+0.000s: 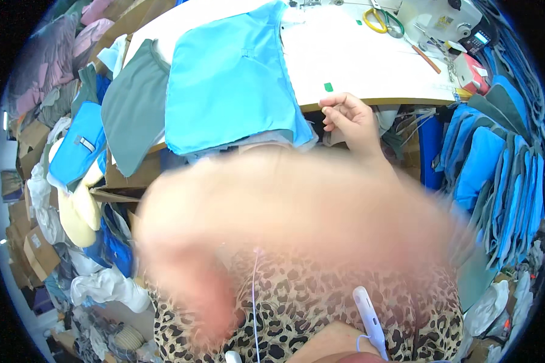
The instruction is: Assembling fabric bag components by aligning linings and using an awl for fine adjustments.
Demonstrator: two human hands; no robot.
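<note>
Right hand [349,118] just beside blue fabric [230,75]

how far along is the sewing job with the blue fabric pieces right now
Done, it seems: a row of blue sewn pieces hangs at the right. In hand: little. A light blue piece lies flat on the white table, untouched; the right hand rests at the table edge with fingers curled, holding nothing clearly visible. The left hand is out of sight. Left: grey-green pieces wait beside it, and the scissors lie unused.

hand [350,118]: 1 | scissors [381,19]: 1 | sewing machine [439,19]: 1
</note>
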